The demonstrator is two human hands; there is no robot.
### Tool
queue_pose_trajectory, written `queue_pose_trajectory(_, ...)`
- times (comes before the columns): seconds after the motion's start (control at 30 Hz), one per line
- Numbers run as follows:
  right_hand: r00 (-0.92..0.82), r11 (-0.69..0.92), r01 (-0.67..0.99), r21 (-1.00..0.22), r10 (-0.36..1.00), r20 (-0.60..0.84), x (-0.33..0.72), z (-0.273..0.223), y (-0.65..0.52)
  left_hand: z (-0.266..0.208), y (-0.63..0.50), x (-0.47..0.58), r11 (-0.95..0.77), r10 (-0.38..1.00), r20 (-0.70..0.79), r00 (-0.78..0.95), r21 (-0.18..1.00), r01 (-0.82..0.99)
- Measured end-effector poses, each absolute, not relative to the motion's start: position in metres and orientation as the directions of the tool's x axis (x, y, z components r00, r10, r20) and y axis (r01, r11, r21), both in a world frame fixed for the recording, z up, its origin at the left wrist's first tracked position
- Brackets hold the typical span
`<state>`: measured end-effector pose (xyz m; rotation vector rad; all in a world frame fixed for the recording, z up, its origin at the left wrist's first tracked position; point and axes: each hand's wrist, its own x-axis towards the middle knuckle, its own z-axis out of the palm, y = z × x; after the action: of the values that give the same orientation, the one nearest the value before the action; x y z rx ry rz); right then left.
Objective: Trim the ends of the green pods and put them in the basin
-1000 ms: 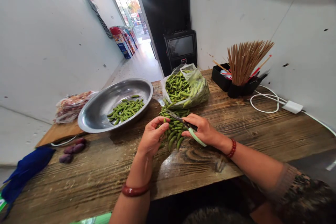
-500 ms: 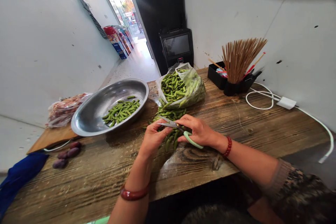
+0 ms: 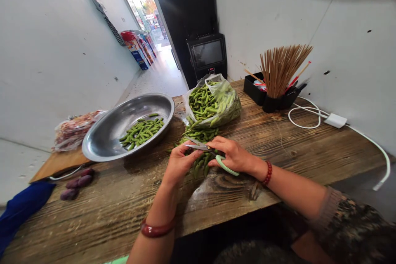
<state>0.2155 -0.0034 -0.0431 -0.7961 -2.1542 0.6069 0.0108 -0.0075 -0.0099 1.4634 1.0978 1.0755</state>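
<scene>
Fingers [image 3: 194, 156] drawn close together on your left hand [image 3: 177, 167]; work looks early

Your weathered brown wooden table [image 3: 130, 210] fills the lower frame. Left of centre, your wide silver metal basin [image 3: 102, 140] holds a patch of slim green pods [image 3: 142, 132]. At the centre, a clear plastic bag [image 3: 234, 109] bulges with more pods, and a loose heap [image 3: 204, 134] lies just below it. Judging by those amounts, only a small share is done; bag and heap are left.

Below the heap, your right hand [image 3: 235, 155] grips steel scissors with mint-green handles [image 3: 204, 147], blades parted across your left fingertips. Whether those fingertips meet or pinch a pod, you cannot tell; the blades hide it.

Compared with one second ago, the blades have opened and swung leftward, and the pod in your left fingers is out of sight. The basin's pods look unchanged.
</scene>
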Motion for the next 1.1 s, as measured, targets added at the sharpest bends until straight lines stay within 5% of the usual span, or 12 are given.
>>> queue_pose_trajectory(0.53, -0.557, 0.691, 0.426, -0.585, 0.709, 0.432, 0.218, -0.046, 0.0, -0.017, 0.002, -0.003, -0.161, 0.984, 0.126, 0.129, 0.938, 0.308)
queue_pose_trajectory(0.8, -0.457, 0.679, 0.412, -0.608, 0.731, 0.507, 0.218, -0.044, 0.001, -0.006, -0.002, 0.004, 0.127, 0.992, -0.117, 0.055, 0.953, -0.276)
queue_pose_trajectory(1.1, -0.523, 0.706, 0.419, -0.571, 0.702, 0.484, 0.215, -0.048, -0.003, -0.011, 0.002, 0.007, 0.135, 0.988, -0.154, 0.0, 0.871, -0.472)
